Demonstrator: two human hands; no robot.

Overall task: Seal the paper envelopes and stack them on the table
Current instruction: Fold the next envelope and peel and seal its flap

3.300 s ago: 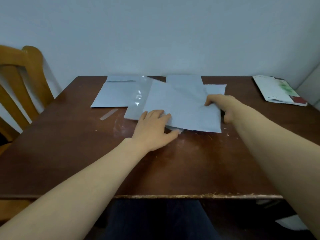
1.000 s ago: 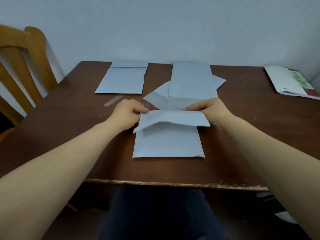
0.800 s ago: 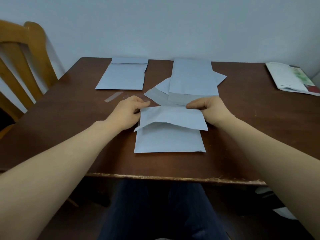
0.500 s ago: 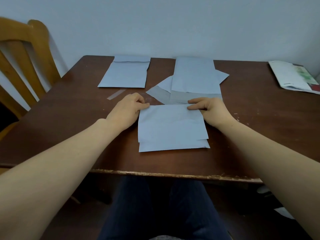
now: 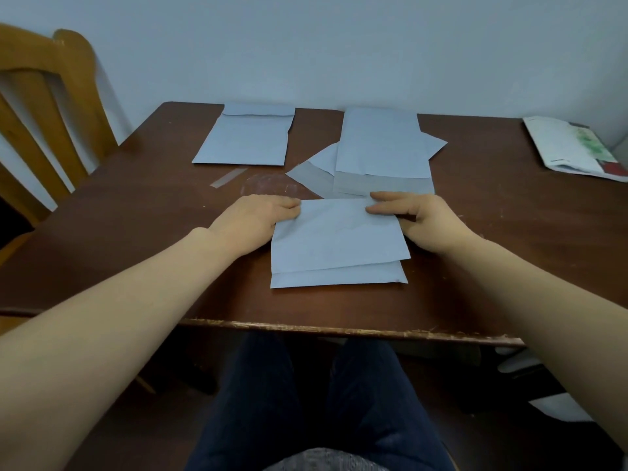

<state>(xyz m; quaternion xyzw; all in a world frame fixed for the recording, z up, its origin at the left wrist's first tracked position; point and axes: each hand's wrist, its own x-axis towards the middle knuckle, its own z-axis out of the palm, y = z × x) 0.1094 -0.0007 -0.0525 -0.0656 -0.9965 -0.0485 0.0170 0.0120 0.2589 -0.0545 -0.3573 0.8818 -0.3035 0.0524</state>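
Head view. Clock directions are taken from the middle of the table [image 5: 136,253], with 6 o'clock at the person's edge.

The envelope [image 5: 336,263] being worked lies flat at 6 o'clock, square to the edge. Its flap [image 5: 339,229] is folded down over the body and covers most of it, sitting slightly askew at the lower right.

The left hand [image 5: 251,219] is at the envelope's upper left corner with its fingers curled in onto the fold. Whether they pinch the corner or only bear on it cannot be told from this angle. The right hand [image 5: 424,219] is at the upper right corner, its fingers straight and laid along the fold, pressing and grasping nothing.

One closed envelope [image 5: 248,141] lies alone at 11 o'clock, and a loose pile [image 5: 380,144] lies at 12 to 1 o'clock. A strip [image 5: 228,176] lies just short of the 11 o'clock envelope, a booklet [image 5: 574,147] is at 2 o'clock and a chair [image 5: 44,96] stands off the table at 9 o'clock.

Judgement: the step in hand is sealing, with the flap down but not yet rubbed flat. The next move calls for firm pressure run along the fold and the flap edge, correcting the skew first. The envelope would then be carried to 11 o'clock and laid squarely on the one there.
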